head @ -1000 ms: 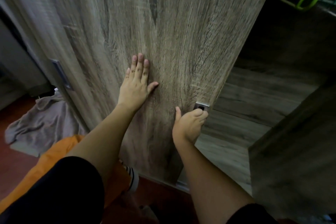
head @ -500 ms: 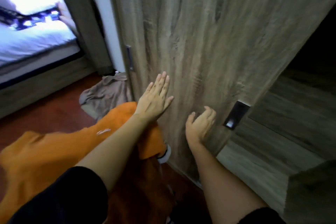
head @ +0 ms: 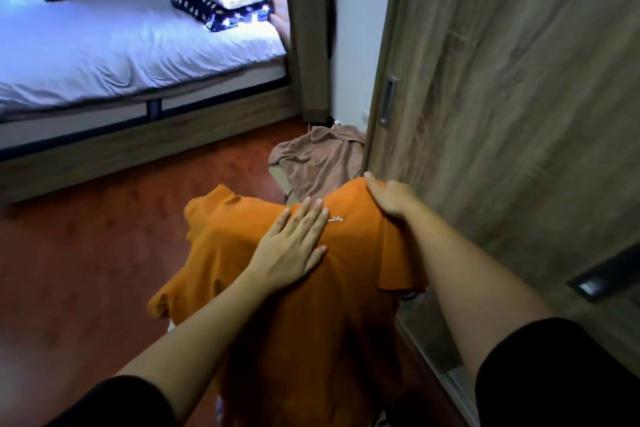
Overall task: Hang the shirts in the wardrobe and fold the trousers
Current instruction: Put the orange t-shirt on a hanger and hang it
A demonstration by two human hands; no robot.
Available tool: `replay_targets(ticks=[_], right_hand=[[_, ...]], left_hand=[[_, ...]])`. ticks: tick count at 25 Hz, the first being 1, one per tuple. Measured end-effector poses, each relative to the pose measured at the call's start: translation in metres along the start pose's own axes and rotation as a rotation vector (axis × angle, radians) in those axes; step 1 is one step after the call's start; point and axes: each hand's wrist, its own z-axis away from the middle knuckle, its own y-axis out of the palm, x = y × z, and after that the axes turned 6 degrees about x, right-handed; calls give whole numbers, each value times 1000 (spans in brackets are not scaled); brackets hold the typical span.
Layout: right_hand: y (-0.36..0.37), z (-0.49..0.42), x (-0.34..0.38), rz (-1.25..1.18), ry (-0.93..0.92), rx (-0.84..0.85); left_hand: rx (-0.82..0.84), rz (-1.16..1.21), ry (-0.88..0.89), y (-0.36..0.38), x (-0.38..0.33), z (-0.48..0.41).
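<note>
Both hands have left the wood-grain wardrobe door [head: 519,114] at right and come down onto the orange shirt [head: 311,315] at lower centre. The left grip [head: 294,246] lies flat with straight fingers on the smooth draped cloth, holding nothing, while the right grip [head: 391,199] curls over the shirt's rounded upper edge, just beside the door's edge. Past the shirt a crumpled beige garment [head: 318,163] lies on the glossy red-brown floor [head: 104,253], which runs left to the bed [head: 104,45].
</note>
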Motion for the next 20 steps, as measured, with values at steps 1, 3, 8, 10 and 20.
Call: replay_targets(ticks=[1,3,8,10,20], right_hand=[[-2,-4,7,11,22,6],[-3,-14,15,66,26,-62],[-12,-16,21,-287,-220,-162],[-26,0,26,-433,-332,-64],[-53,64,54,354,-228,238]], left_hand=[[-10,-19,25,4,5,8],[-48,-59,68,16,13,17],[-158,-176,91,35,14,17],[-169,-190,93,37,14,18],[-85,233,14,12,9,14]])
